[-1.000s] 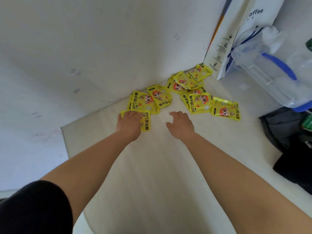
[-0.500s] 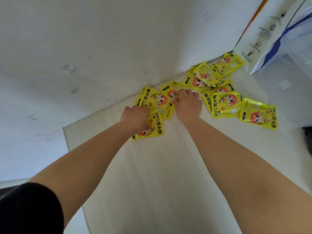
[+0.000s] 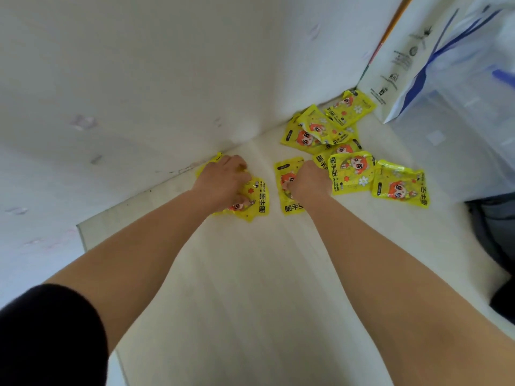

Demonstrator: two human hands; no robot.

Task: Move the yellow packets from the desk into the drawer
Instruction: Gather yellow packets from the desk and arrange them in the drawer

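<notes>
Several yellow hand-warmer packets lie on the pale desk (image 3: 250, 274) near the wall corner. My left hand (image 3: 223, 182) curls its fingers over a small stack of packets (image 3: 257, 201) at the left. To the right of it my right hand (image 3: 309, 181) grips one packet (image 3: 287, 190) with curled fingers. The remaining pile of packets (image 3: 320, 132) stretches from the corner down to a lone packet (image 3: 400, 185) on the right. No drawer is in view.
A white wall (image 3: 139, 79) runs along the desk's far edge. A white paper bag (image 3: 404, 57) with blue handles stands at the back right beside clear plastic. Dark cloth (image 3: 496, 238) lies at the right edge. The desk's left edge is near my left forearm.
My right hand pulled one packet out of the pile toward me. My left hand closed over its packets and dragged them left, leaving a gap between the two groups. The view shifted.
</notes>
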